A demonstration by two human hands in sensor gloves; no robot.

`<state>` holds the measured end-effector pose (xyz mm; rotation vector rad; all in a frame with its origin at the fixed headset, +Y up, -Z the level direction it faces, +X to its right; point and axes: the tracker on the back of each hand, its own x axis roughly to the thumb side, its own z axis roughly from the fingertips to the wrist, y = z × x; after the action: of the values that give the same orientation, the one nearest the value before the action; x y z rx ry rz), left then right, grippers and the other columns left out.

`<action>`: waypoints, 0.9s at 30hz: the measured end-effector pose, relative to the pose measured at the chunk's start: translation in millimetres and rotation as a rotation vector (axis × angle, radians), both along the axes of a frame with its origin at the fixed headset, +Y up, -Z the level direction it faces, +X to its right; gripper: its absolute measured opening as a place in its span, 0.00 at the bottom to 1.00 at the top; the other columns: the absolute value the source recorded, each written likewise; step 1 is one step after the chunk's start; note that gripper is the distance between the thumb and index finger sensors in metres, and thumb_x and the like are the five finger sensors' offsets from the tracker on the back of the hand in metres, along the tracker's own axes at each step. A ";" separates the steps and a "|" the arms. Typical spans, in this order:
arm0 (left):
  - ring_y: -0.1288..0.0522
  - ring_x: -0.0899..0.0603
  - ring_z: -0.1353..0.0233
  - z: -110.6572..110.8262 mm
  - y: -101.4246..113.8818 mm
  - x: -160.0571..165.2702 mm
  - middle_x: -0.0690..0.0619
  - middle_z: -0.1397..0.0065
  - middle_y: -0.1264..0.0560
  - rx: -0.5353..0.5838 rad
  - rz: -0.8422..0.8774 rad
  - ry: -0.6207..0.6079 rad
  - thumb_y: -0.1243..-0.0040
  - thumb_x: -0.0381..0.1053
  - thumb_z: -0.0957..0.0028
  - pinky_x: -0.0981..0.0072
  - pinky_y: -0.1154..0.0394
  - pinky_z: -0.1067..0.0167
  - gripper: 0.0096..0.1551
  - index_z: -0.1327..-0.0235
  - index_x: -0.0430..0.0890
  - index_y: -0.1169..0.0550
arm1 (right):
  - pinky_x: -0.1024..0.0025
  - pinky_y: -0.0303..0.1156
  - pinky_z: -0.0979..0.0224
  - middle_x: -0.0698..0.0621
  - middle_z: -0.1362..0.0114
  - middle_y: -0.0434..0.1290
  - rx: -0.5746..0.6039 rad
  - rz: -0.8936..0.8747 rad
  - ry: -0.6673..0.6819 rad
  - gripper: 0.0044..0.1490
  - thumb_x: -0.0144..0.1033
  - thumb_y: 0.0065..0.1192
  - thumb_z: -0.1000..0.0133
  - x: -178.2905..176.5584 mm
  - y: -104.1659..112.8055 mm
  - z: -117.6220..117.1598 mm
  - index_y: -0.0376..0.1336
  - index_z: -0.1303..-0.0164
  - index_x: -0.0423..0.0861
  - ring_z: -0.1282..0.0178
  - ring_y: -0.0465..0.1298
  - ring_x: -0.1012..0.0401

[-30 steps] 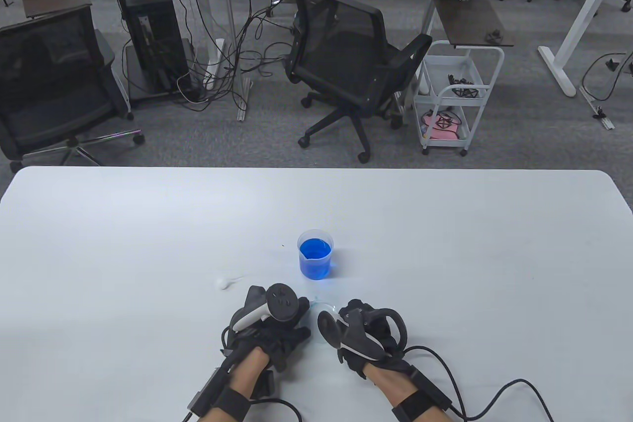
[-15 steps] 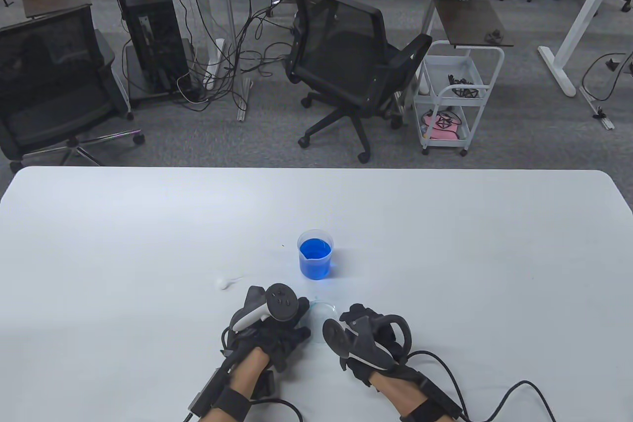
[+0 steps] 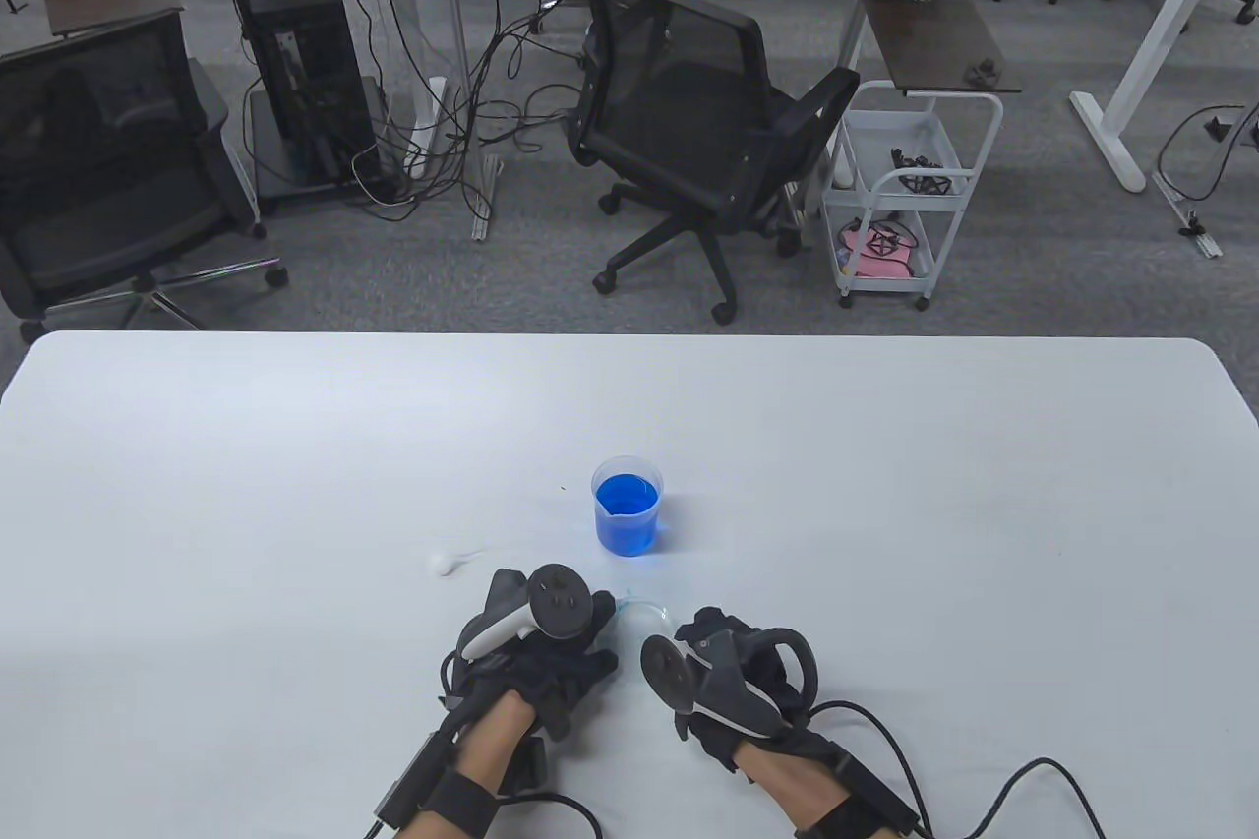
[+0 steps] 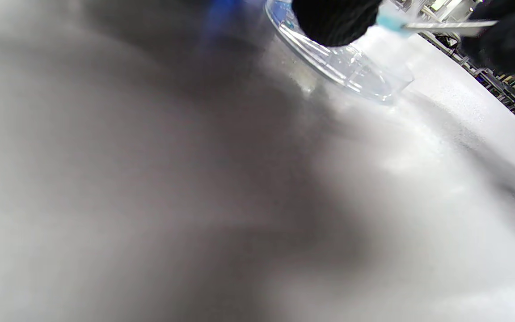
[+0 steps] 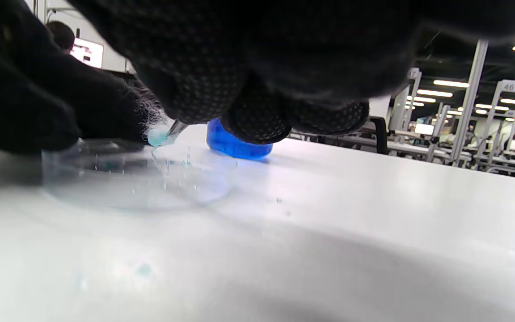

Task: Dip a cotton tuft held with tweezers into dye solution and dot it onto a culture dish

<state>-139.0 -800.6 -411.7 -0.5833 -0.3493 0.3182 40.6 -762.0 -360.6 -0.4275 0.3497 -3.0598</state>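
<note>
A clear culture dish (image 3: 644, 616) lies on the white table between my hands. My left hand (image 3: 551, 642) holds it by its left rim; one fingertip (image 4: 333, 20) rests on the dish (image 4: 347, 62). My right hand (image 3: 723, 667) grips metal tweezers (image 4: 449, 26) that pinch a blue-stained cotton tuft (image 4: 389, 20). The tuft (image 5: 158, 135) hangs just over the dish (image 5: 141, 174), at its far left rim. The beaker of blue dye (image 3: 627, 514) stands just beyond the dish and also shows in the right wrist view (image 5: 235, 145).
A spare white cotton tuft (image 3: 445, 561) lies left of the beaker, just beyond my left hand. Glove cables (image 3: 984, 780) trail off the table's near edge at the right. Small blue droplets (image 5: 141, 268) mark the table in front of the dish.
My right hand has drawn back a little toward the near right, uncovering more of the dish. My left hand, the dish and the beaker have not moved.
</note>
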 end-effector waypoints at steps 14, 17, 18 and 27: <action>0.68 0.24 0.19 -0.4 0.1 0.3 0.36 0.12 0.66 -0.005 0.000 0.003 0.51 0.56 0.33 0.20 0.67 0.34 0.41 0.15 0.51 0.56 | 0.69 0.81 0.78 0.35 0.55 0.84 -0.058 0.056 0.024 0.25 0.36 0.76 0.65 -5.4 -18.7 -2.2 0.84 0.70 0.33 0.75 0.81 0.61; 0.68 0.24 0.19 -0.4 0.0 0.2 0.36 0.12 0.66 -0.006 0.002 0.003 0.50 0.56 0.33 0.20 0.67 0.34 0.41 0.15 0.51 0.56 | 0.69 0.81 0.78 0.35 0.55 0.84 -0.043 0.038 0.029 0.25 0.36 0.76 0.65 -5.4 -13.6 0.2 0.84 0.70 0.33 0.75 0.81 0.61; 0.68 0.24 0.19 -0.5 0.0 0.2 0.36 0.12 0.66 -0.007 0.002 0.003 0.51 0.56 0.33 0.20 0.67 0.34 0.41 0.15 0.51 0.56 | 0.68 0.81 0.78 0.34 0.55 0.84 -0.032 0.029 0.033 0.25 0.36 0.76 0.65 -5.8 -10.9 1.9 0.84 0.70 0.33 0.75 0.81 0.61; 0.68 0.24 0.19 -0.3 0.0 0.2 0.36 0.12 0.66 -0.005 -0.001 0.004 0.51 0.56 0.33 0.20 0.67 0.34 0.41 0.15 0.51 0.56 | 0.69 0.81 0.78 0.34 0.55 0.84 -0.001 0.003 0.061 0.25 0.36 0.76 0.65 -10.7 -1.3 8.7 0.84 0.70 0.33 0.76 0.81 0.61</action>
<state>-138.8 -800.6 -412.0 -0.5880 -0.3447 0.3197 29.9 -763.3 -352.0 -0.5221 0.3498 -3.0495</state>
